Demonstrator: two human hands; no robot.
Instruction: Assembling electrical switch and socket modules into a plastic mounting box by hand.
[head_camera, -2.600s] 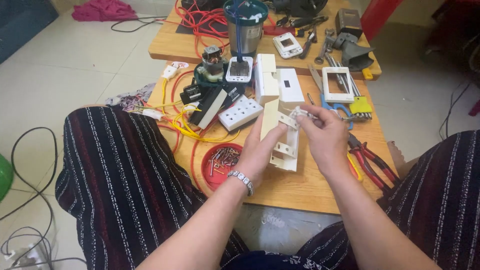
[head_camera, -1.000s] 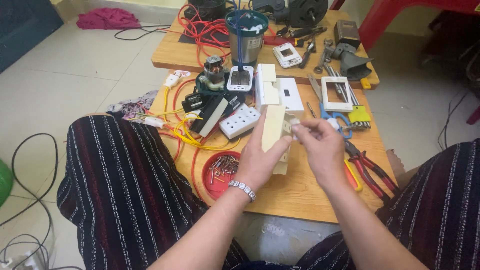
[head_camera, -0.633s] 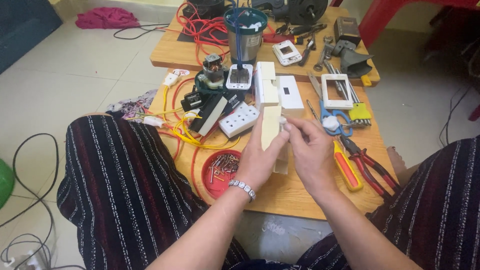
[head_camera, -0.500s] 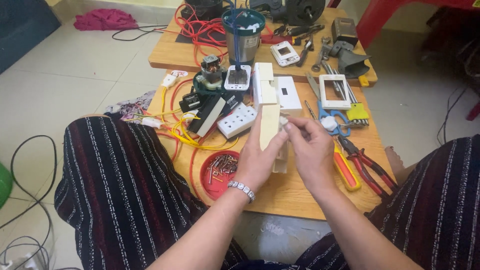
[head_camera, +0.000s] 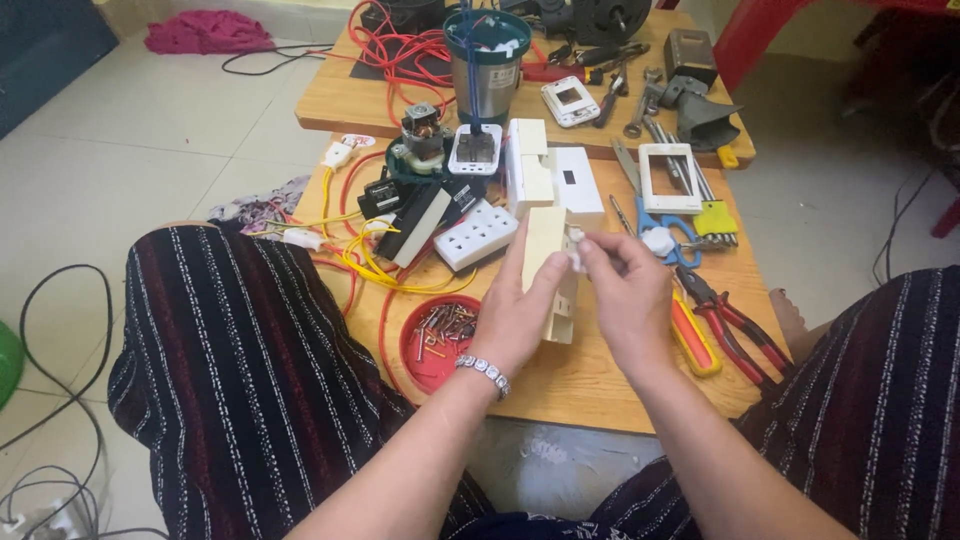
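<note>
Frame centre: left hand (head_camera: 520, 320) grips a cream plastic socket housing (head_camera: 548, 270) upright. Right hand (head_camera: 630, 300) pinches a small white piece (head_camera: 577, 258), possibly a clip, against it. Lower left: red round dish (head_camera: 415, 350) holding loose screws (head_camera: 447, 325).

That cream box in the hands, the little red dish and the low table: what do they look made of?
The cream box, held by the left hand, looks like moulded plastic: smooth, matte, thin-walled. The red dish of screws seems plastic too, glossy and evenly coloured, though that is uncertain. The table appears to be wood, pale with visible grain.
</note>
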